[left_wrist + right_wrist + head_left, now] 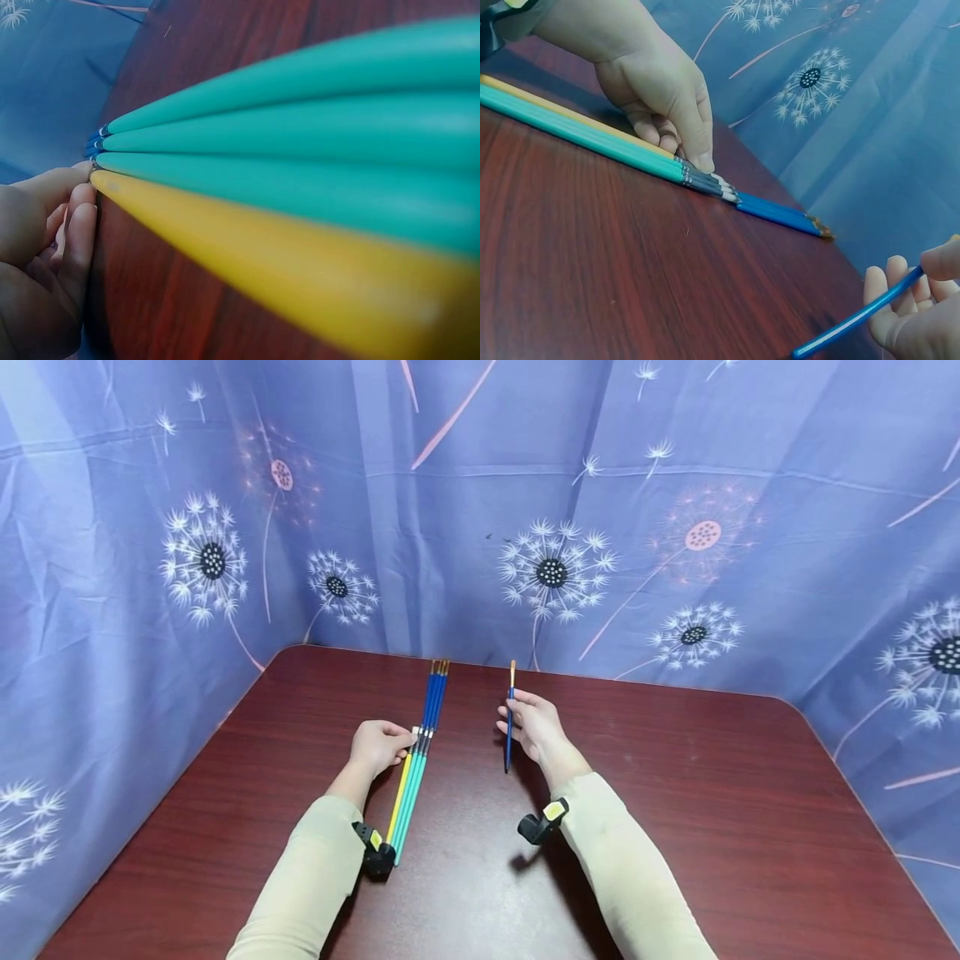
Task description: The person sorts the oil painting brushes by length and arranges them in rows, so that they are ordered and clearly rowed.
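My left hand (375,747) pinches a yellow-handled paintbrush (400,797) near its white bristle end, at the left side of a row. Beside it three teal-handled paintbrushes (300,139) lie close together on the table, their white tips pointing away from me. Beyond those tips, several blue paintbrushes (435,700) with brown bristles lie in line with them. My right hand (538,727) holds another blue paintbrush (509,735) between thumb and fingers, bristles pointing to the far side. In the right wrist view, that brush's blue handle (859,316) slants down toward the table.
The dark red wooden table (712,827) has rounded far corners. A blue curtain (450,527) with dandelion prints hangs along its far edge and both sides. Each wrist carries a small black camera (534,828).
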Motion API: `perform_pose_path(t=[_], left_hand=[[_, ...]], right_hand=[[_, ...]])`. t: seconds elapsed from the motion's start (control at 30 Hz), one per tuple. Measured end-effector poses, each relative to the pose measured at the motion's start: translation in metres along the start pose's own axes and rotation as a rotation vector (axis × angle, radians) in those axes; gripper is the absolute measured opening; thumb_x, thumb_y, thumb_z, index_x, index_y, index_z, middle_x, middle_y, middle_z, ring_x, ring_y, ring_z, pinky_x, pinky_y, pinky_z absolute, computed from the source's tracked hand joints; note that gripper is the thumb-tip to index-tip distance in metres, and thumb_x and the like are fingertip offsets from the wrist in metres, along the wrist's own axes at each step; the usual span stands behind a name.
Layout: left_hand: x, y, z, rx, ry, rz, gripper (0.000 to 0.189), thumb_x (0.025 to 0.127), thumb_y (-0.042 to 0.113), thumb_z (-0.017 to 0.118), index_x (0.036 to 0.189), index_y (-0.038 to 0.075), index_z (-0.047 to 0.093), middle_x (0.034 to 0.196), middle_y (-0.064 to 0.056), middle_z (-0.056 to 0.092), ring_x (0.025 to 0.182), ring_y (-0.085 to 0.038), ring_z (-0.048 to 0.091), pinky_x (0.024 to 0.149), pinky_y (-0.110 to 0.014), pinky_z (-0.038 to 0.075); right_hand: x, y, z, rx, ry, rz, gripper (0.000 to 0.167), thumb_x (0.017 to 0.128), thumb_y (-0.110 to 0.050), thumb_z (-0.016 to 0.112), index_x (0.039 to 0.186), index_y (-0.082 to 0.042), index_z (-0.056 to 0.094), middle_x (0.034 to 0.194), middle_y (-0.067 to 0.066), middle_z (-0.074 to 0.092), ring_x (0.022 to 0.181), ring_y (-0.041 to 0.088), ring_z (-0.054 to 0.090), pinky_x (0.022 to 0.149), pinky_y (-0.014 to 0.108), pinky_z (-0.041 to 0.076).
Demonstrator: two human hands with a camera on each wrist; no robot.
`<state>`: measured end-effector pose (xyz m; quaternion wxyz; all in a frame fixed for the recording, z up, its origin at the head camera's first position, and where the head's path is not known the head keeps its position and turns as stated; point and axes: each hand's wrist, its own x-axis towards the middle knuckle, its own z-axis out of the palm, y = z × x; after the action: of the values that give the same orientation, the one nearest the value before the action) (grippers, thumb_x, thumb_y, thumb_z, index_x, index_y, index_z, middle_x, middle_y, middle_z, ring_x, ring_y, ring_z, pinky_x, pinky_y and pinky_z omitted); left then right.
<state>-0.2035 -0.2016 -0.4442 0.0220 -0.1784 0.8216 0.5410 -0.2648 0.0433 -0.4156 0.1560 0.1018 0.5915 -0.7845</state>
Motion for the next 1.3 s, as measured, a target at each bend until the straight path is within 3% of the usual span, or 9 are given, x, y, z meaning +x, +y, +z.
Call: perform_pose_path(t=[0.2, 0.4, 0.63, 0.77, 1.07, 1.3], left_hand=[[0.002, -0.002, 0.000, 0.008, 0.004, 0.004, 0.019, 0.081, 0.014, 0.070, 0.092, -0.002, 0.071, 0.065, -0.001, 0.064, 0.051, -0.005, 0.056, 0.051, -0.018, 0.050], [0.003, -0.003, 0.000, 0.015, -0.001, -0.007, 0.019, 0.082, 0.014, 0.070, 0.093, -0.001, 0.070, 0.068, -0.002, 0.064, 0.053, -0.005, 0.056, 0.051, -0.019, 0.050], [0.005, -0.002, -0.001, 0.024, 0.001, -0.001, 0.020, 0.083, 0.016, 0.069, 0.095, -0.001, 0.071, 0.070, -0.003, 0.065, 0.054, -0.006, 0.057, 0.052, -0.019, 0.051], [0.006, 0.000, -0.001, 0.028, 0.001, 0.004, 0.020, 0.083, 0.016, 0.069, 0.095, -0.001, 0.071, 0.069, -0.003, 0.065, 0.054, -0.005, 0.057, 0.052, -0.019, 0.051], [0.006, 0.000, 0.000, 0.024, -0.001, 0.011, 0.020, 0.083, 0.014, 0.068, 0.095, -0.002, 0.071, 0.067, -0.002, 0.064, 0.054, -0.005, 0.057, 0.052, -0.018, 0.051], [0.003, -0.001, 0.000, 0.037, 0.001, -0.004, 0.019, 0.082, 0.016, 0.070, 0.093, 0.000, 0.071, 0.068, -0.003, 0.065, 0.053, -0.006, 0.057, 0.052, -0.019, 0.051]], right_hand=[[0.011, 0.002, 0.009, 0.032, 0.013, 0.029, 0.045, 0.095, -0.001, 0.047, 0.139, -0.002, 0.039, 0.135, 0.018, 0.045, 0.092, 0.014, 0.061, 0.092, 0.038, 0.052], [0.023, 0.006, 0.016, 0.063, 0.041, 0.033, 0.045, 0.094, 0.002, 0.047, 0.138, -0.001, 0.041, 0.131, 0.019, 0.048, 0.082, 0.010, 0.062, 0.093, 0.039, 0.051], [0.035, 0.000, 0.027, 0.006, 0.010, 0.054, 0.043, 0.094, 0.002, 0.046, 0.137, -0.001, 0.045, 0.135, 0.019, 0.046, 0.088, 0.014, 0.058, 0.095, 0.040, 0.050], [0.042, -0.005, 0.030, -0.031, 0.001, 0.070, 0.042, 0.094, 0.001, 0.046, 0.136, -0.001, 0.047, 0.134, 0.017, 0.046, 0.083, 0.013, 0.057, 0.092, 0.038, 0.052], [0.055, -0.008, 0.035, -0.076, 0.012, 0.070, 0.039, 0.095, -0.002, 0.049, 0.134, -0.001, 0.049, 0.113, 0.014, 0.053, 0.082, 0.015, 0.058, 0.086, 0.036, 0.055], [0.065, -0.006, 0.040, -0.128, 0.016, 0.068, 0.037, 0.094, -0.004, 0.051, 0.130, 0.001, 0.052, 0.113, 0.017, 0.057, 0.081, 0.016, 0.061, 0.064, 0.025, 0.054]])
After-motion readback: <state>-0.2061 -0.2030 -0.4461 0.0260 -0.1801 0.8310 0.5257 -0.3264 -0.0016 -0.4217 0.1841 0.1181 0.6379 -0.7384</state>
